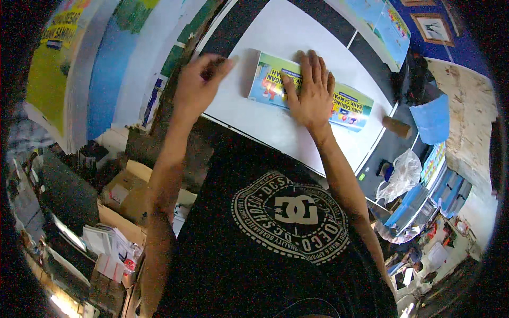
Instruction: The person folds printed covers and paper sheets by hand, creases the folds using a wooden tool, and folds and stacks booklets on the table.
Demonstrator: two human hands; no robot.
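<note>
A stack of booklets (268, 82) with green, blue and yellow printed covers rests on a white sheet (233, 108) on the table. My right hand (312, 98) lies flat across it, thumb apart from the fingers. To the right, a second printed booklet (351, 108) of the same look lies on the sheet, partly hidden by that hand and wrist. Off the stack's left end is my left hand (201, 85), raised near the sheet's left edge. Its fingers curl loosely, slightly blurred, with a gap to the thumb and nothing visible in them.
A brown block (396, 127) sits at the table's right edge, near a clear plastic bag (400, 175) and blue stacks (408, 204). Tall piles of printed sheets (79, 79) stand at left, another pile (382, 26) at top right. Below left is a cardboard box (139, 170).
</note>
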